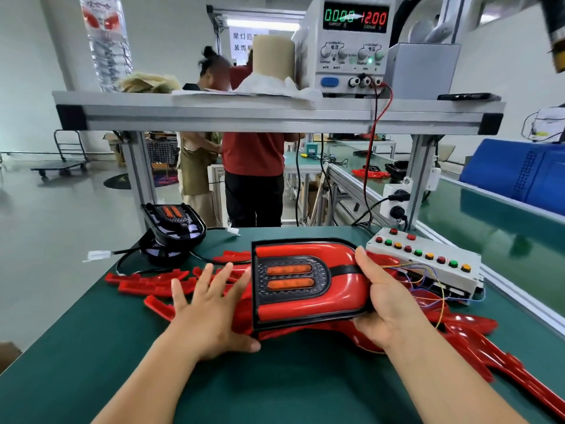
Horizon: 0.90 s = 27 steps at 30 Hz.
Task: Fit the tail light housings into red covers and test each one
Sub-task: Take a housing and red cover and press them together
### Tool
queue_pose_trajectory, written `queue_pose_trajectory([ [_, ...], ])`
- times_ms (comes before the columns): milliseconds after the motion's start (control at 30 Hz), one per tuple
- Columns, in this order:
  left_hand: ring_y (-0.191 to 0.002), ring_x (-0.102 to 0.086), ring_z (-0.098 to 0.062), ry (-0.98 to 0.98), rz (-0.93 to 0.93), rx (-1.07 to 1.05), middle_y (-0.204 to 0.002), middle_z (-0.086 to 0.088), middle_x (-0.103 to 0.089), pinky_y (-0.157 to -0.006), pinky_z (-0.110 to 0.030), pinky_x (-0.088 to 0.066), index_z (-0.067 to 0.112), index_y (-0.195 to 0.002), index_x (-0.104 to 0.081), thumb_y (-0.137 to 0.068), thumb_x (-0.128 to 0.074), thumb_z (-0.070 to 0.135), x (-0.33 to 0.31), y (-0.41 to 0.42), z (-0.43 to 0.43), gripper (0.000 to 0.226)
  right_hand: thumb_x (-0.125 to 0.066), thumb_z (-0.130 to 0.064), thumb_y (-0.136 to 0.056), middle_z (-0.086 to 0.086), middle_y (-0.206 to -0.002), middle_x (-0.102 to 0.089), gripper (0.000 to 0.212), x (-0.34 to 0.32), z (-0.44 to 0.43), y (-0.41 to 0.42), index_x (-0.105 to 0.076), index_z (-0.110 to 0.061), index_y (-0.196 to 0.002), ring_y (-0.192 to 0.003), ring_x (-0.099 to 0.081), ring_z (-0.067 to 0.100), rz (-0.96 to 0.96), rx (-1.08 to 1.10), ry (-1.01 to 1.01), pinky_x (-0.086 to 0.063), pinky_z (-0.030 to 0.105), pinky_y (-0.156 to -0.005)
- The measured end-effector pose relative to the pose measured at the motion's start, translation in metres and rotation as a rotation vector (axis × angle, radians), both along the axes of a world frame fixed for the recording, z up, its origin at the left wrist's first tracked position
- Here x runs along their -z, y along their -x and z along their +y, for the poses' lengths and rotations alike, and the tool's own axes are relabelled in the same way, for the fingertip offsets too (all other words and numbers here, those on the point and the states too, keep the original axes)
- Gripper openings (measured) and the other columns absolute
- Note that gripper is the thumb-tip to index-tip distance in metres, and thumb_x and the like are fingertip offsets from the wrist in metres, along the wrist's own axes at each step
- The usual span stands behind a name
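Note:
A tail light [305, 283] with a red lens, black rim and two orange bars sits tilted above a red cover [293, 332] on the green bench. My right hand [382, 301] grips its right end, thumb on top. My left hand [208, 307] lies flat with spread fingers at its left edge, thumb under the lower corner. Several loose red covers [153, 281] lie left and right of it. A stack of black housings [174, 224] with a white connector [97, 255] stands at the back left.
A white test box [428, 258] with coloured buttons and thin wires sits at the right. On the aluminium shelf [275, 114] above, a power supply [351, 44] reads 12.00. Two people stand behind the bench. A blue crate [519, 172] rests on the conveyor at right.

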<state>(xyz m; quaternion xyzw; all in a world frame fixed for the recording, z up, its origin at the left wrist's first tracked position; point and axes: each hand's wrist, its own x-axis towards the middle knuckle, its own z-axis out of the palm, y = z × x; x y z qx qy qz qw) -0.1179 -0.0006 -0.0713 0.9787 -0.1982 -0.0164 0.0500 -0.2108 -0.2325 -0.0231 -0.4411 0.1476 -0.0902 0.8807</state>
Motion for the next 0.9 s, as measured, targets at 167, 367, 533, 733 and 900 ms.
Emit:
queue_pose_trajectory([
  [167,-0.150,0.016,-0.020,-0.012,0.062,-0.096,-0.163,0.009,0.013,-0.107,-0.069,0.015,0.051,-0.150,0.004,-0.086,-0.066,0.039,0.001,-0.004,0.007,0.095,-0.067,-0.040,-0.084,0.020,-0.093,-0.074,0.037,0.007,0.017,0.017,-0.070,-0.007,-0.100,-0.073,-0.073,0.033,0.062,0.018,0.075,-0.059,0.043,-0.055],
  [367,-0.150,0.017,-0.017,-0.021,0.240,-0.012,-0.162,0.010,0.018,-0.109,-0.069,0.011,0.048,-0.150,0.014,-0.084,-0.068,0.032,-0.007,-0.003,0.018,0.106,-0.067,-0.042,-0.080,0.022,-0.099,-0.073,0.039,0.039,0.030,0.049,-0.076,-0.008,-0.095,-0.087,-0.072,0.039,0.144,-0.017,0.170,-0.058,0.056,-0.076],
  [533,-0.151,0.008,-0.017,-0.001,0.310,0.006,-0.162,0.011,0.017,-0.114,-0.065,0.004,0.043,-0.152,0.010,-0.078,-0.074,0.037,-0.031,-0.008,0.035,0.112,-0.061,-0.046,-0.090,0.004,-0.095,-0.075,0.028,0.047,0.028,0.059,-0.070,-0.020,-0.097,-0.090,-0.071,0.027,0.296,0.112,0.617,-0.054,0.046,-0.091],
  [733,-0.129,-0.050,-0.023,0.327,0.058,-0.121,-0.154,-0.003,-0.039,-0.104,-0.031,-0.039,0.026,-0.148,-0.041,-0.094,-0.052,0.014,-0.056,-0.058,0.038,0.056,-0.036,-0.059,-0.095,-0.008,-0.101,-0.066,0.038,0.030,0.011,0.060,-0.065,-0.035,-0.093,-0.103,-0.060,0.011,0.411,-0.037,1.568,-0.044,0.028,-0.085],
  [900,-0.136,-0.040,-0.033,0.336,-0.211,-0.247,-0.150,-0.011,-0.043,-0.111,-0.042,-0.036,0.030,-0.142,-0.049,-0.091,-0.060,0.041,-0.062,-0.134,0.051,0.053,-0.043,-0.070,-0.082,-0.010,-0.082,-0.067,0.045,0.000,0.003,0.046,-0.067,-0.032,-0.075,-0.082,-0.058,-0.002,0.390,-0.028,1.755,-0.045,0.015,-0.074],
])
